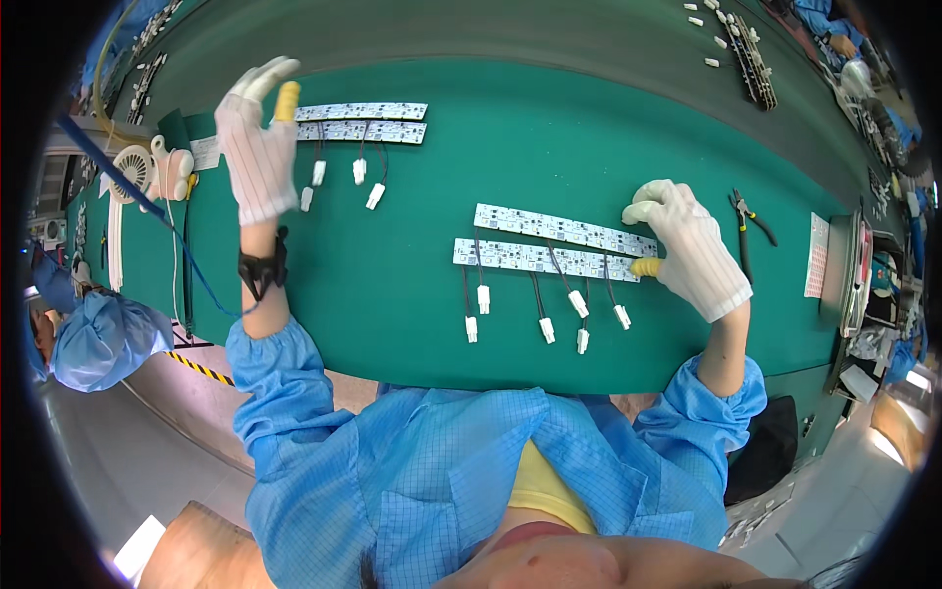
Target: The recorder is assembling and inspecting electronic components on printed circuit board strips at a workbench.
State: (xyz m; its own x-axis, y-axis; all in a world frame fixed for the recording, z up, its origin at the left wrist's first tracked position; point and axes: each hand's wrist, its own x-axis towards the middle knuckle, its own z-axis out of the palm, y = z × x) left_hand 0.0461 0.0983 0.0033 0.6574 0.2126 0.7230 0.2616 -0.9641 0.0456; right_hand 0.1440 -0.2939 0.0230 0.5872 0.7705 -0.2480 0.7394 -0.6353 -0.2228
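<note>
At the near edge of the green work mat (pixel 422 294), two white LED strip boards (pixel 554 245) are laid side by side, one just behind the other and shifted a little to the right, with short dark leads trailing toward the person and ending in small white plug connectors (pixel 546 330). The right hand (pixel 692 245), covered by a white striped glove with a yellow finger cot on one fingertip, is rested on the right end of these boards; its fingers are curled down onto the strip ends, pressing rather than wrapped around anything. Just beyond that hand, a pair of dark-handled cutters (pixel 751 224) is seen lying on the mat, and a white printed sheet (pixel 816 255) is placed further right. Farther out and to the left, a second pair of LED strips (pixel 363 122) is set flat, with three white connectors hanging from dark leads below it. The left hand (pixel 257 137), gloved likewise and capped with a yellow cot, is raised open with fingers spread, at the left end of those far strips; whether it touches them cannot be told. A black strap (pixel 263 270) is worn on the left wrist. At the far left, a small white desk fan (pixel 147 169) is stood beside the mat.
</note>
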